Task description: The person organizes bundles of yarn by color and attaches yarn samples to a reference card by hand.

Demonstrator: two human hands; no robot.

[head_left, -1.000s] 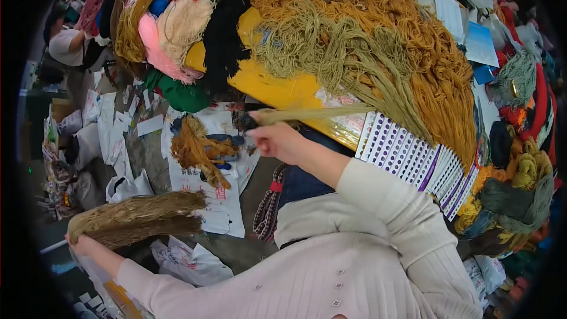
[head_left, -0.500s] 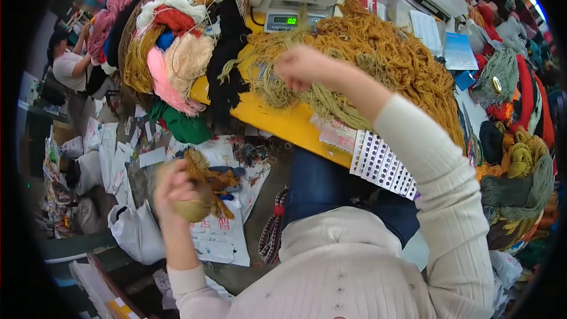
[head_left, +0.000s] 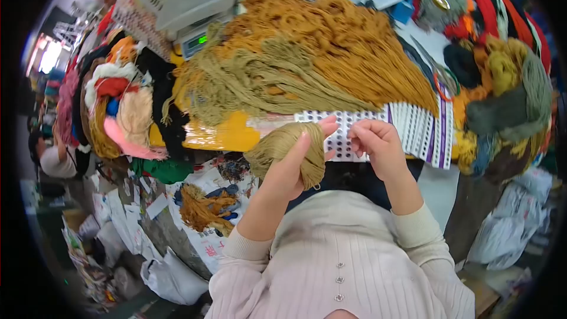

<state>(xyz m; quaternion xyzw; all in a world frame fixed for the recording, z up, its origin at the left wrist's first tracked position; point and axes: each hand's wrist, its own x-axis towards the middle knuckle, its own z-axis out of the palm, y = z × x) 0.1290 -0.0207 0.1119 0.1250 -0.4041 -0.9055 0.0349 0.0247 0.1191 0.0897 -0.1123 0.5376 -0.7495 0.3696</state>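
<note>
In front of my chest, my left hand [head_left: 293, 168] holds an olive bundle of wound yarn [head_left: 274, 146], its fingers and thumb pressed round it. Just to the right, my right hand [head_left: 381, 145] is closed with thumb and fingertips pinched together. Whatever may be between those fingertips is too fine to make out. Behind both hands, a white sheet with rows of dark dots [head_left: 339, 142] lies along the table's near edge. Beyond it spreads a heap of loose yarn, olive strands [head_left: 260, 77] in front and mustard yarn [head_left: 348, 41] behind.
A scale [head_left: 198, 41] with a clear plastic tub [head_left: 198, 0] on it stands at the back left. Red-handled scissors [head_left: 440, 80] lie at the right. Coloured skeins [head_left: 134, 112] pile up on the left. On the floor sit brown yarn scraps [head_left: 207, 207] and a white bag [head_left: 172, 277].
My left hand has come up from the lower left with the yarn bundle to my front. My right hand has drawn back from the heap towards it. The view has turned to the right.
</note>
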